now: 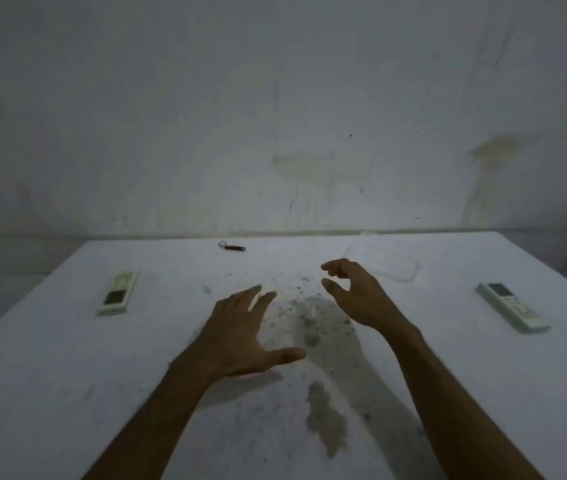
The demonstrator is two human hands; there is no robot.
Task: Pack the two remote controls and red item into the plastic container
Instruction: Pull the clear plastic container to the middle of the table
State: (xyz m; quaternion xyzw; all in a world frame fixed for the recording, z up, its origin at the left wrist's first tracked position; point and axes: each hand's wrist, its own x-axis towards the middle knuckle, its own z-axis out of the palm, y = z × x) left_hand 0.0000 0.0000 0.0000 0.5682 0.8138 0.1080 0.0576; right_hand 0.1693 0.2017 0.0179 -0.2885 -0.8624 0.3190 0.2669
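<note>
A cream remote control [117,293] lies on the left of the white table [67,375]. A second white remote control [513,306] lies near the right edge. A small red item with a key ring [233,246] rests at the far edge. The clear plastic container [387,265] sits at the far right of centre, and nothing shows inside it. My left hand [240,337] hovers over the table's middle with fingers spread, holding nothing. My right hand [354,292] is raised just in front of the container with fingers curled apart, also holding nothing.
Dark stains and specks [323,410] mark the table's middle between my arms. A stained white wall [275,116] stands right behind the table's far edge. The table's left edge drops off near the cream remote.
</note>
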